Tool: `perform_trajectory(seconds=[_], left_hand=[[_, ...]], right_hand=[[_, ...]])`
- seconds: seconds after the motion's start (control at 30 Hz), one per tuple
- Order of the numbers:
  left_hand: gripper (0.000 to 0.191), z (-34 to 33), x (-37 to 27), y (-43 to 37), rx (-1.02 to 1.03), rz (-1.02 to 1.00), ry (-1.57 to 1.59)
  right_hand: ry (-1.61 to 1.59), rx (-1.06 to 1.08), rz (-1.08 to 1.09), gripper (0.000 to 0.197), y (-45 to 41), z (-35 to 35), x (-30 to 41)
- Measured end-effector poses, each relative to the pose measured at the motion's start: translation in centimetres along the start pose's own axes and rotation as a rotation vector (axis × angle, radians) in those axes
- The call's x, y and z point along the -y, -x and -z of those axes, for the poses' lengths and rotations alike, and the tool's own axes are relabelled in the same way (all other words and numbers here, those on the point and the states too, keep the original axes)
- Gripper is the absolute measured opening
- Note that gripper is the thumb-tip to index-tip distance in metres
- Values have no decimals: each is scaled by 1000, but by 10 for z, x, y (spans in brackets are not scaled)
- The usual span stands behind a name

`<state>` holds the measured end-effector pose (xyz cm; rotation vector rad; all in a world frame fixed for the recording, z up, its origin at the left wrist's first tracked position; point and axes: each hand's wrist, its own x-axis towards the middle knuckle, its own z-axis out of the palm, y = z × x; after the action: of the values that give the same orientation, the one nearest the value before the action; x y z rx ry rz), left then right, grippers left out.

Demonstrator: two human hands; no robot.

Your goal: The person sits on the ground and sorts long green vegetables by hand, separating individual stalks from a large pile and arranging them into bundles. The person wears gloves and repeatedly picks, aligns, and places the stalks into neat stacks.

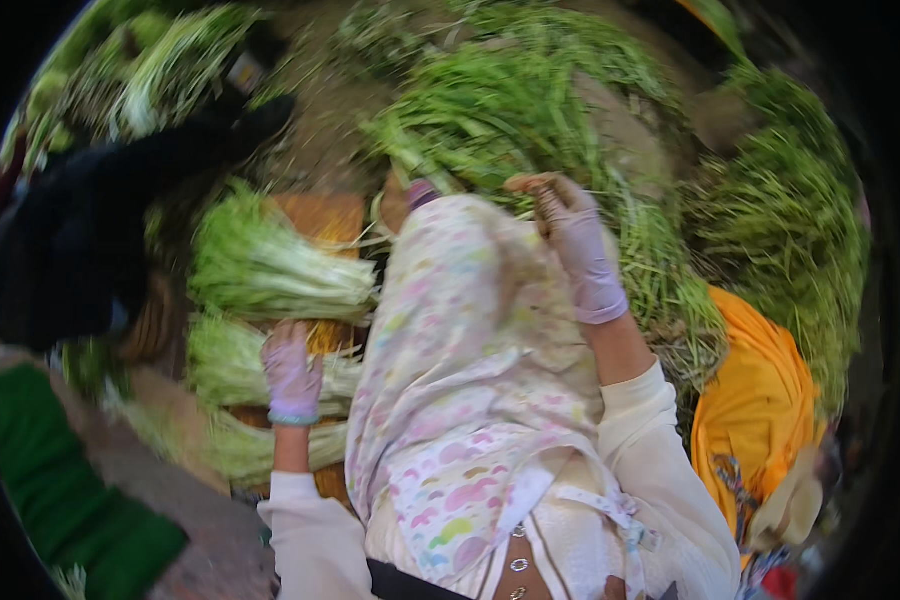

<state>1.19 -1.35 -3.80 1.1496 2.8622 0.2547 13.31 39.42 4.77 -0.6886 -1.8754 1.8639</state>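
My left hand [294, 373], in a thin lilac glove, rests on the middle one of several bundles of green-and-white stalks [225, 360], its fingers apart. Above it, another bundle of leafy stalks [292, 262] lies with its pale ends towards my lap. The bundles are on an orange-brown board [322, 214]. My right hand [566, 217], gloved with bare-looking fingertips, is raised over my right knee beside a heap of long green stalks [495, 112]; its fingers are curled, and whether something thin is between them is unclear. A patterned apron [450, 315] covers my lap.
Another person in dark clothing [67, 240] is at the left, near more stalks [172, 67]. A green cloth [67, 480] lies lower left. On the right are an orange cloth [757, 405] and a large heap of greens [787, 225]. Bare ground [322, 142] shows at the top.
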Motion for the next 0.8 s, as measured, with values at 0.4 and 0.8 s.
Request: perform_trajectory(seconds=[0.4,0.8], left_hand=[[41,89,-174,-207,-210,40,1569],[52,-102,-198,-322,67,899,1335]], right_hand=[[556,-316,-62,20,-40,174,-93],[1248,234,-102,103,-44,103,-162]])
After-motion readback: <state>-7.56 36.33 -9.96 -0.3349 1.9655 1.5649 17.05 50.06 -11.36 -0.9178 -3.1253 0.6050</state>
